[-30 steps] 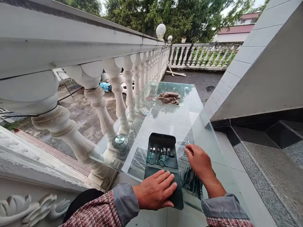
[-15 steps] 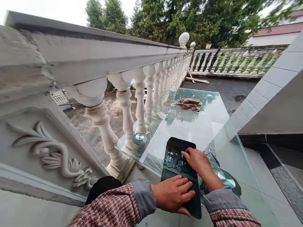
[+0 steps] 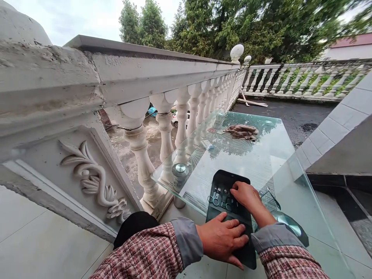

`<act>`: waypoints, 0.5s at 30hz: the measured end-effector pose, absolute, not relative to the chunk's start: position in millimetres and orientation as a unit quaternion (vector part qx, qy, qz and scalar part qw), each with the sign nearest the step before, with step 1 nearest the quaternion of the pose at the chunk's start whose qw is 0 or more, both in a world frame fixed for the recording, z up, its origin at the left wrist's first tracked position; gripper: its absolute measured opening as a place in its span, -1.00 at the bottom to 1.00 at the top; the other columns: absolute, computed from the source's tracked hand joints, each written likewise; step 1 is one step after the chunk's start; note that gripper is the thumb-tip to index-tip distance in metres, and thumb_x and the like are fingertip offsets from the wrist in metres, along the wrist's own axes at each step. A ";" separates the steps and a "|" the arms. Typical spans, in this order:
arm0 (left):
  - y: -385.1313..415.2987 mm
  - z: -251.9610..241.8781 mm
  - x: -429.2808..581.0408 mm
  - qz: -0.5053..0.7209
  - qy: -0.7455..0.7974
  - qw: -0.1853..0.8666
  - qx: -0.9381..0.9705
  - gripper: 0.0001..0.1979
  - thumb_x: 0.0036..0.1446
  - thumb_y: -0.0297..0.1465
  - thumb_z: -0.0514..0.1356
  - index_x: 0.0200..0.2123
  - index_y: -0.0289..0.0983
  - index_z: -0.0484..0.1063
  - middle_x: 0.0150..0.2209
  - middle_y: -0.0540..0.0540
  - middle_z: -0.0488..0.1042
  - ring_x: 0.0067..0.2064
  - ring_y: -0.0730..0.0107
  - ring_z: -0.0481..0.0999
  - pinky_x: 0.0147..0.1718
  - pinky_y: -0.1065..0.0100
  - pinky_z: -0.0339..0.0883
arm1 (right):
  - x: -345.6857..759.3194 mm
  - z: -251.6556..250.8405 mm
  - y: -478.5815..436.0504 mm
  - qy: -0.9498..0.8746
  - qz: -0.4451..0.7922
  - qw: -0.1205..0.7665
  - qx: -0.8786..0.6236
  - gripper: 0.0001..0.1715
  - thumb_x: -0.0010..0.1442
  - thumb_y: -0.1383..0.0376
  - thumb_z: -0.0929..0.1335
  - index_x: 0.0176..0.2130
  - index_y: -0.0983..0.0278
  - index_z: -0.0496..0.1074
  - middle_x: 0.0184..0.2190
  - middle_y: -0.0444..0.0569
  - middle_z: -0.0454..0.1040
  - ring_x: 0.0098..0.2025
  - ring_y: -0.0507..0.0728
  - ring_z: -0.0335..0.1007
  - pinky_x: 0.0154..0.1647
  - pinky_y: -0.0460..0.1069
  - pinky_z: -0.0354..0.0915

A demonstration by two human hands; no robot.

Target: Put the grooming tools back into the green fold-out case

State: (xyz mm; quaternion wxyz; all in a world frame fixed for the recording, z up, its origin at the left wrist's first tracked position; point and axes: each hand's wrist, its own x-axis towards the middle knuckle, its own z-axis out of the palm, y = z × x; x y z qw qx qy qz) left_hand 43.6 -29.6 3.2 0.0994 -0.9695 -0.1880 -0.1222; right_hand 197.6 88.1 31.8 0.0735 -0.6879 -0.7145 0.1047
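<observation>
A black manicure case (image 3: 229, 177) lies unfolded on the glass table, with small scissors (image 3: 215, 197) and several other small metal tools held in its upper half. My left hand (image 3: 225, 238) rests flat on the lower flap, its fingers spread. My right hand (image 3: 247, 197) is at the right side of the tool row, thumb and fingers pinched together; what is between them is hidden. Just right of that hand, nippers (image 3: 273, 197) with dark handles lie on the glass.
The glass table (image 3: 247, 162) has round metal fittings, one at its left edge (image 3: 180, 168). A crumpled brown cloth (image 3: 241, 131) and a small packet (image 3: 207, 144) lie farther back. A white balustrade (image 3: 145, 159) runs along the left; a tiled wall (image 3: 328, 131) slopes at the right.
The head view has turned slightly left, so everything sits farther right in the picture. My left hand stays on the flap, and my right hand stays pinched at the tools.
</observation>
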 end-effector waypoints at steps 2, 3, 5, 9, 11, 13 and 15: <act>-30.6 5.9 43.8 -0.118 -0.189 0.096 -0.970 -0.31 0.15 0.08 -0.05 0.05 -0.41 0.23 0.11 -0.32 0.23 0.08 0.06 0.24 -0.06 0.02 0.19 | 198.1 33.4 89.8 -0.702 0.110 0.089 -0.698 -0.78 0.03 0.26 0.26 -0.41 0.26 0.48 -0.42 0.04 0.50 -0.32 0.17 0.42 -0.39 -0.03 0.14; -31.0 7.4 43.7 -0.116 -0.189 0.094 -0.971 -0.31 0.15 0.07 -0.05 0.06 -0.41 0.22 0.11 -0.32 0.22 0.08 0.06 0.24 -0.06 0.02 0.19 | 198.9 34.4 90.4 -0.695 0.112 0.099 -0.704 -0.79 0.03 0.25 0.27 -0.42 0.25 0.49 -0.42 0.03 0.50 -0.32 0.17 0.41 -0.38 -0.03 0.14; -31.5 10.8 43.4 -0.112 -0.190 0.087 -0.971 -0.32 0.16 0.06 -0.04 0.07 -0.42 0.20 0.11 -0.32 0.22 0.08 0.07 0.24 -0.05 0.02 0.18 | 200.9 36.5 91.2 -0.680 0.114 0.125 -0.714 -0.78 0.03 0.22 0.27 -0.42 0.24 0.49 -0.42 0.02 0.51 -0.31 0.16 0.41 -0.37 -0.03 0.15; -31.4 14.9 42.5 -0.103 -0.198 0.075 -0.972 -0.33 0.16 0.02 -0.01 0.09 -0.44 0.18 0.11 -0.32 0.23 0.10 0.06 0.22 0.00 0.01 0.15 | 203.0 39.9 92.2 -0.645 0.106 0.198 -0.730 -0.74 0.04 0.19 0.26 -0.37 0.24 0.49 -0.37 0.00 0.52 -0.28 0.16 0.40 -0.32 -0.02 0.17; -31.0 14.8 42.0 -0.101 -0.195 0.068 -0.973 -0.34 0.17 0.01 -0.01 0.10 -0.44 0.16 0.12 -0.32 0.22 0.11 0.06 0.21 0.01 -0.01 0.13 | 204.3 41.1 93.5 -0.628 0.102 0.243 -0.732 -0.73 0.04 0.18 0.26 -0.37 0.24 0.49 -0.36 0.00 0.52 -0.27 0.16 0.40 -0.29 -0.01 0.18; -30.6 13.9 41.4 -0.099 -0.193 0.062 -0.974 -0.34 0.18 0.00 -0.01 0.12 -0.44 0.14 0.14 -0.32 0.20 0.13 0.04 0.19 0.04 -0.03 0.10 | 209.3 42.4 96.0 -0.612 0.102 0.292 -0.728 -0.72 0.02 0.16 0.27 -0.39 0.25 0.49 -0.38 0.00 0.51 -0.28 0.16 0.40 -0.27 -0.01 0.20; -30.4 13.1 40.8 -0.098 -0.194 0.055 -0.974 -0.35 0.19 -0.02 -0.01 0.13 -0.43 0.13 0.16 -0.33 0.18 0.15 0.03 0.17 0.06 -0.04 0.06 | 220.5 44.2 99.4 -0.591 0.109 0.348 -0.720 -0.70 -0.01 0.13 0.28 -0.41 0.26 0.48 -0.40 0.00 0.52 -0.31 0.15 0.40 -0.28 -0.01 0.23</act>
